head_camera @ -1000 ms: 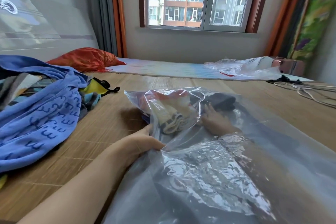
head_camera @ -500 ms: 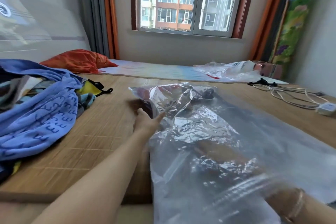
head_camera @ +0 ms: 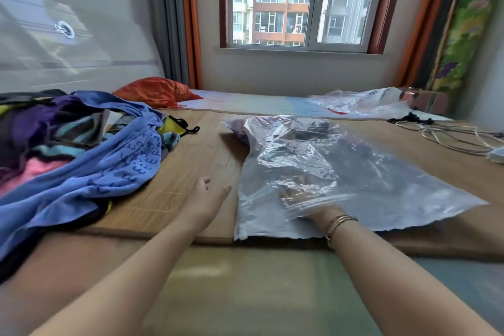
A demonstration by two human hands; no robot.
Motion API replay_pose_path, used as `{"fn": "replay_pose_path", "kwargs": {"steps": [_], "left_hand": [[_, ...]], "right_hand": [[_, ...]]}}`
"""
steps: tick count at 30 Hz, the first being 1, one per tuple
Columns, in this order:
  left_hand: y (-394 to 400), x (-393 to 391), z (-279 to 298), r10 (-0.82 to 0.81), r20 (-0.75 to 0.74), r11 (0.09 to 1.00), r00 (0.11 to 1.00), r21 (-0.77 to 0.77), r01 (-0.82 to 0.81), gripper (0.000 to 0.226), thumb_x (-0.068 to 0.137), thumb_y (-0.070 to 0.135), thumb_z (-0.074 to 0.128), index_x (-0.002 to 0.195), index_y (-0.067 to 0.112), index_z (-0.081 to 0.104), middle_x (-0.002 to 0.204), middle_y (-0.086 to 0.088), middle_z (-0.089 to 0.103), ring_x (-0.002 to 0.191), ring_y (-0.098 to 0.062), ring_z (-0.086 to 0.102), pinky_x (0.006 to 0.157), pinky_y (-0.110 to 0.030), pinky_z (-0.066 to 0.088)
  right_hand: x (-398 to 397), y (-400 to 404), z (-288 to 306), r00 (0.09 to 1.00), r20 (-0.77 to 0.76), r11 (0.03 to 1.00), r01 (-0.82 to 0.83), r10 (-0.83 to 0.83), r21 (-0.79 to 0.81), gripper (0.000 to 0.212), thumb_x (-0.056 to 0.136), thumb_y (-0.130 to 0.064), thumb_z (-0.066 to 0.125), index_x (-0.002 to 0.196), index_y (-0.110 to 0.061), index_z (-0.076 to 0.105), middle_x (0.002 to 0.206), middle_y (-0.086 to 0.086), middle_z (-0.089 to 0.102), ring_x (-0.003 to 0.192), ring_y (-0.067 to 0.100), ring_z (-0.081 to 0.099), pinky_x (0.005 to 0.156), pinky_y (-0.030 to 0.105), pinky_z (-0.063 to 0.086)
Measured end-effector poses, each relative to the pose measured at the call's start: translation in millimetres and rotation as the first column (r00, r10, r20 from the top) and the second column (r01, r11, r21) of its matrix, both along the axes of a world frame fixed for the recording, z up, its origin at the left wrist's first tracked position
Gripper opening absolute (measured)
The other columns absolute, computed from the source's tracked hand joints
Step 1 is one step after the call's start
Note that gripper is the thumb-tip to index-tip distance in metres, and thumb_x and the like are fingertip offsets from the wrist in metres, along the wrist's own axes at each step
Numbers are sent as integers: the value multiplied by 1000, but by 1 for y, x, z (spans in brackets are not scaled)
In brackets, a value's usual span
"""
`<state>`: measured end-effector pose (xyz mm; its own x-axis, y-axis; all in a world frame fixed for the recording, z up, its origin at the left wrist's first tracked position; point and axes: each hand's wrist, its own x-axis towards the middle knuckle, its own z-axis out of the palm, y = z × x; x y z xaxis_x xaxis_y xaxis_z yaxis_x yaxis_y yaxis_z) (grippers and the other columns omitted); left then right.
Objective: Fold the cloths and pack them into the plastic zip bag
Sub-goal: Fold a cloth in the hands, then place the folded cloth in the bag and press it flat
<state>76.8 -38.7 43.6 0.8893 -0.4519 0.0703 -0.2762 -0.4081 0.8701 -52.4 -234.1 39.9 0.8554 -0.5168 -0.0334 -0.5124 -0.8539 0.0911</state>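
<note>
Now left hand [head_camera: 203,199] off the zip bag [head_camera: 354,172], open; right hand [head_camera: 305,199] withdrawn to its mouth, grip unclear.

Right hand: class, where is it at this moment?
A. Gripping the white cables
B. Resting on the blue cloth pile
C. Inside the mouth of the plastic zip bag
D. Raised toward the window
C: the right hand shows through the clear film of the plastic zip bag, wrist at the bag's opening, while the left hand lies open on the mat beside it.

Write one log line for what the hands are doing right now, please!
left hand: open, over mat | right hand: inside zip bag mouth, grip unclear | packed cloths: at far end | cloth pile: unfolded, left
</note>
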Motion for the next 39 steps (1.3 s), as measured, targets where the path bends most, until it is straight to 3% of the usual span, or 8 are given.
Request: {"fn": "replay_pose_path", "kwargs": {"steps": [3, 11, 14, 18, 22, 29, 35, 39], "left_hand": [[14, -4, -7, -17, 41, 1000, 999, -25, 18, 63, 94, 41, 56, 144, 12, 33, 147, -10, 40, 131, -26, 43, 101, -37, 36], [57, -49, -40, -94, 214, 993, 972, -55, 108, 51, 93, 28, 60, 139, 12, 44, 132, 0, 52, 103, -8, 48, 89, -25, 36], [69, -54, -39, -60, 226, 984, 972, -152, 96, 45, 93, 23, 59, 135, 13, 48, 138, 2, 50, 112, -6, 46, 92, -23, 36], [100, -54, -48, 23, 101, 938, 995, -347, 14, 36, 94, 17, 58, 130, 18, 52, 129, 5, 54, 120, -9, 48, 102, -29, 39], [142, -32, -53, 208, -26, 856, 978, -480, -194, 28, 93, 6, 55, 118, 18, 57, 117, 5, 62, 105, -5, 58, 89, -21, 43], [206, 29, -41, 449, 111, 786, 887, -520, -333, 26, 90, 3, 54, 111, 17, 57, 112, 6, 62, 92, 4, 56, 78, -11, 39], [228, 67, -52, 581, 296, 792, 758, -422, -442, 35, 84, -1, 59, 115, 16, 58, 114, -2, 56, 98, -20, 53, 93, -39, 46], [223, 77, -55, 581, 460, 812, 671, -282, -511, 42, 81, 1, 63, 121, 14, 60, 120, -6, 60, 104, -30, 50, 93, -21, 24]], "right_hand": [[-5, 19, 5, 995, -9, 953, 95, -97, 289, 50, 102, -34, 42, 147, -12, 35, 155, 10, 32, 143, 27, 28, 118, 40, 19], [-91, 80, -19, 919, 394, 994, -65, 26, 88, 47, 102, -34, 27, 143, -18, 43, 151, 5, 40, 142, 22, 29, 116, 34, 20], [-101, 97, -19, 842, 528, 994, -94, 112, -60, 51, 91, -36, 25, 112, -13, 66, 111, 6, 67, 107, 27, 56, 94, 36, 42], [-85, 125, -7, 723, 649, 968, -231, 238, -98, 16, 88, -19, 50, 91, -14, 65, 90, 1, 61, 91, 21, 50, 77, 30, 42], [-41, 163, 2, 652, 703, 918, -397, 284, -2, 11, 89, -14, 56, 94, -17, 65, 93, -9, 55, 93, 9, 49, 72, 14, 36], [75, 228, 6, 644, 740, 774, -563, 192, 289, 17, 89, -12, 52, 96, -22, 65, 104, -9, 56, 95, 5, 56, 85, 29, 50], [170, 253, 1, 682, 648, 731, -625, 339, 275, 20, 90, -14, 55, 97, -23, 71, 153, 4, 35, 143, 13, 26, 112, 24, 24], [202, 249, -7, 731, 561, 781, -584, 388, 221, 30, 91, -12, 48, 111, -16, 69, 141, 4, 51, 144, 19, 25, 117, 38, 21]]}}
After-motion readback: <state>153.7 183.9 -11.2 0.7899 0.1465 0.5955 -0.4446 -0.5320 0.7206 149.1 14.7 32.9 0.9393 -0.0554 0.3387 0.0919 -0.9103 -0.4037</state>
